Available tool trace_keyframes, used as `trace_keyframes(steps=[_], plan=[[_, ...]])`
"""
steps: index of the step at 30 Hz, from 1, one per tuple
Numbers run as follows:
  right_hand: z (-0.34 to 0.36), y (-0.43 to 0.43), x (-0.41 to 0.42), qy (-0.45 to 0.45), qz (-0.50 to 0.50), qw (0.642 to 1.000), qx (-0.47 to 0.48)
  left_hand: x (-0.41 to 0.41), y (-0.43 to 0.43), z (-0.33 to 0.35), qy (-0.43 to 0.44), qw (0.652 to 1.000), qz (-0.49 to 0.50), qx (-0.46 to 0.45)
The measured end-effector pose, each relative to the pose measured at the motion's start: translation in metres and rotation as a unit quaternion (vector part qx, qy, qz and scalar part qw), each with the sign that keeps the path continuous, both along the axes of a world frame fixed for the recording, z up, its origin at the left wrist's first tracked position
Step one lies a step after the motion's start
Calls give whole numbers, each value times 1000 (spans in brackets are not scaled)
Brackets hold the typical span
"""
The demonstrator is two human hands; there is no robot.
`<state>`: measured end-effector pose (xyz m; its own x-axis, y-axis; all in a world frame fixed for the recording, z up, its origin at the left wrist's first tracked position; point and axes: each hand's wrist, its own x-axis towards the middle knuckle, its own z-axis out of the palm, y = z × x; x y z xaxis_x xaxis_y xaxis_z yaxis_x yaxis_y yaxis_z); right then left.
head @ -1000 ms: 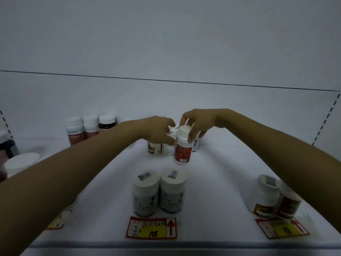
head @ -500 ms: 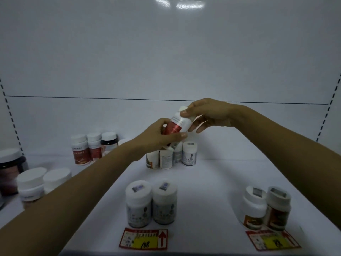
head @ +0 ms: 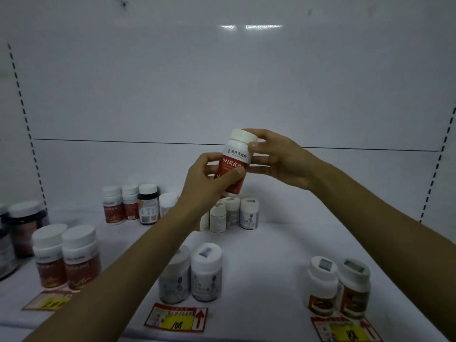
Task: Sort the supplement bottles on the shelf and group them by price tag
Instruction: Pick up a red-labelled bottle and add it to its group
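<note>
— Left hand (head: 209, 178), status?
— Fingers curled round the lower body of the red-label bottle (head: 235, 157), thumb across the label. I hold it raised above the shelf (head: 283, 243), in front of the back panel (head: 222, 82).
— Right hand (head: 278, 159)?
— Thumb and fingertips pinch the white cap (head: 243, 137) and the bottle's shoulder. Both hands share the load.
— Long axis?
— Near upright, cap tipped slightly to my right, label facing me.
— Destination?
— By judgement, the front-left pair of red-label bottles (head: 66, 262) behind the yellow price tag (head: 47, 302). That pair lies down and to my left, well apart from the bottle. Left hand is nearer, so let go with the other first.
</note>
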<state>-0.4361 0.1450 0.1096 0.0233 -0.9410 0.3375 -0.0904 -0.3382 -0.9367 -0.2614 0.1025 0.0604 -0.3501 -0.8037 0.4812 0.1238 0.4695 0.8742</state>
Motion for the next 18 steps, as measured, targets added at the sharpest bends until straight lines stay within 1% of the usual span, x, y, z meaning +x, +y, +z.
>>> trace_keyframes(steps=[2,3,6,11,15,18], plan=[[-6,4,5,-2,-6,1000,-20,-6,10,-7,11,996,65,-64],[-7,6,7,-3,-9,1000,-26,-9,14,-10,11,993,86,-80],[-7,11,10,1,-7,1000,-24,-12,23,-15,12,989,118,-91],[-12,16,10,7,-17,1000,-13,-11,36,-20,5,992,117,-48],[-15,17,10,26,-47,998,19,-7,44,-22,-33,997,74,-7],[-16,14,14,11,-36,998,44,-3,49,-24,-32,998,55,5]])
